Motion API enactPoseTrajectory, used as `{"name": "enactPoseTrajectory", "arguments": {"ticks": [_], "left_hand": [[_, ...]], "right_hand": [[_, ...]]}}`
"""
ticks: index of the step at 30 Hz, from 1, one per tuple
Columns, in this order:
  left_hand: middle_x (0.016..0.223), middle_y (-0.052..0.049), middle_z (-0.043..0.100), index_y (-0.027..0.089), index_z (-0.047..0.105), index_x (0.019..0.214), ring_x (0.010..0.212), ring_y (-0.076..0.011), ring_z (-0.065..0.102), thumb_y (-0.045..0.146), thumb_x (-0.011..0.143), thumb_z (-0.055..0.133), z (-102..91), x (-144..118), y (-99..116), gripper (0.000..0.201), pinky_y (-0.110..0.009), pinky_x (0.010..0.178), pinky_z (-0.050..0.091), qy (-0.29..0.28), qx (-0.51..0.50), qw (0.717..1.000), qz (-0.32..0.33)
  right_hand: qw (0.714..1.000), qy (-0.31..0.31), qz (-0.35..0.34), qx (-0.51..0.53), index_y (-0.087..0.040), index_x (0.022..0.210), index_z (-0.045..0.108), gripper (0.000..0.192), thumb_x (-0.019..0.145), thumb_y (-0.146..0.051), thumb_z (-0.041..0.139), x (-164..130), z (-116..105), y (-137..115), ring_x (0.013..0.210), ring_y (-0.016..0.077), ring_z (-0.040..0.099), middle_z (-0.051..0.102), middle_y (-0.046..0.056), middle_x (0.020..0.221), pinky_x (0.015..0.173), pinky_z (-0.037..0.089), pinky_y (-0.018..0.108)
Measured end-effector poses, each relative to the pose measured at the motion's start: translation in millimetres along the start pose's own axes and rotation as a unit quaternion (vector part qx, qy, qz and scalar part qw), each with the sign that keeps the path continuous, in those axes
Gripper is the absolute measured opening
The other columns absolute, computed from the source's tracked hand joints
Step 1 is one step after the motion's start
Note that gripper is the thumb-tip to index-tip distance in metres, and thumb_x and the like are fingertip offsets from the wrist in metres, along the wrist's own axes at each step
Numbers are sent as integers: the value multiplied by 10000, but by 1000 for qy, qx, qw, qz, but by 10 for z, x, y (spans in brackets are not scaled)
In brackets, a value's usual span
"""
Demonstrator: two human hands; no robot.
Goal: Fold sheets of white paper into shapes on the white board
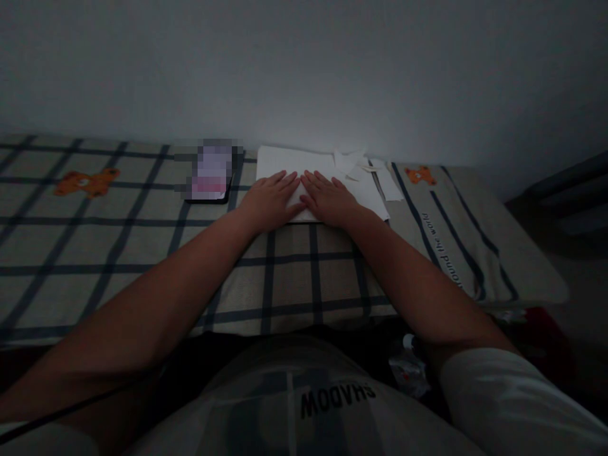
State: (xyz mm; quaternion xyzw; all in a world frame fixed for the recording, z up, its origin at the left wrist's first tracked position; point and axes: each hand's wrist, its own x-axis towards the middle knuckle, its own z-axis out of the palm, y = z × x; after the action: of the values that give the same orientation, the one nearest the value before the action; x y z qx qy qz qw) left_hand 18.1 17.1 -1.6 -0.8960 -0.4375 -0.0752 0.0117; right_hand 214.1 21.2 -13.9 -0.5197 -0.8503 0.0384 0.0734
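White paper (297, 158), perhaps a pad or a stack of sheets, lies on the checked cloth near the wall. Flat on its left half rests my left hand (275, 201), palm down with the fingers stretched out. My right hand (329, 197) lies flat beside it, and the two hands nearly meet at the fingertips and thumbs. Neither holds anything. Loose white paper strips (352, 163) are scattered over the paper's far right corner, and one strip (390, 185) reaches past its right edge. What lies under my palms is hidden.
A phone (213, 171) with a blurred-out lit screen lies left of the paper. The checked cloth (292, 272) covers the table, with orange bear prints. A grey wall (304, 76) rises behind it. Below the front edge at right is a clear plastic bottle or bag (408, 370).
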Motion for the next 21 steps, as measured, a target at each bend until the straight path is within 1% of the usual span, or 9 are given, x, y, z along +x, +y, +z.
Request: {"name": "enactPoseTrajectory", "arguments": {"ticks": [3, 8, 11, 13, 15, 18, 19, 21], "left_hand": [[1687, -148, 352, 80, 336, 1622, 1583, -303, 270, 521, 1062, 328, -43, 43, -28, 713, -468, 1262, 248, -34, -5, 999, -13], [1718, -133, 275, 116, 272, 1650, 1602, -290, 221, 575, 1066, 289, -97, 118, -85, 742, -481, 1275, 207, -65, -20, 997, -36], [1729, -155, 222, 92, 254, 1651, 1610, -297, 191, 631, 1049, 277, -102, 102, -75, 809, -490, 1282, 182, -68, -26, 995, -67], [1724, -190, 216, 58, 250, 1645, 1610, -306, 188, 649, 1039, 290, -89, 73, -64, 848, -496, 1283, 178, -51, -30, 994, -97], [1715, -219, 226, 33, 240, 1640, 1607, -320, 196, 630, 1037, 329, -70, 43, -65, 853, -511, 1282, 175, -28, -36, 993, -113], [1694, -212, 303, 80, 228, 1651, 1583, -337, 266, 547, 1026, 438, -59, 12, -82, 808, -555, 1286, 133, -8, -51, 994, -97], [1677, -208, 347, 98, 229, 1653, 1567, -338, 306, 516, 1016, 476, -63, 7, -86, 801, -566, 1286, 122, -2, -55, 995, -88], [1617, -206, 452, 120, 224, 1656, 1518, -333, 398, 465, 991, 544, -73, 4, -86, 815, -572, 1286, 125, 14, -64, 995, -80]], "right_hand": [[1000, -11, 0, -1, -131, 1612, 345, 621, 1058, -410, 316, 2, -33, -9, 1589, 363, 265, 285, 164, 1706, 1245, 253, 671], [999, -22, 9, -22, -112, 1625, 317, 638, 1075, -435, 307, -4, -55, -33, 1592, 354, 257, 268, 168, 1712, 1254, 259, 631], [999, -15, 9, -34, -129, 1623, 328, 636, 1081, -460, 295, -13, -40, -35, 1592, 342, 261, 272, 157, 1715, 1256, 263, 610], [999, -7, 6, -31, -148, 1622, 334, 634, 1083, -476, 286, -14, -32, -29, 1590, 336, 272, 281, 149, 1713, 1253, 268, 612], [1000, 6, 12, -21, -115, 1627, 314, 671, 1072, -492, 328, -9, -36, -19, 1583, 341, 289, 294, 180, 1703, 1253, 281, 593], [999, 27, 43, -1, -17, 1621, 285, 750, 1036, -455, 456, -1, -64, 5, 1560, 350, 342, 356, 255, 1657, 1256, 313, 516], [998, 32, 49, 8, -9, 1615, 299, 749, 1024, -430, 487, 1, -73, 18, 1551, 351, 360, 383, 258, 1642, 1256, 320, 501], [998, 34, 46, 29, -38, 1605, 349, 716, 1005, -387, 524, 5, -78, 48, 1543, 357, 375, 422, 227, 1631, 1260, 317, 504]]}}
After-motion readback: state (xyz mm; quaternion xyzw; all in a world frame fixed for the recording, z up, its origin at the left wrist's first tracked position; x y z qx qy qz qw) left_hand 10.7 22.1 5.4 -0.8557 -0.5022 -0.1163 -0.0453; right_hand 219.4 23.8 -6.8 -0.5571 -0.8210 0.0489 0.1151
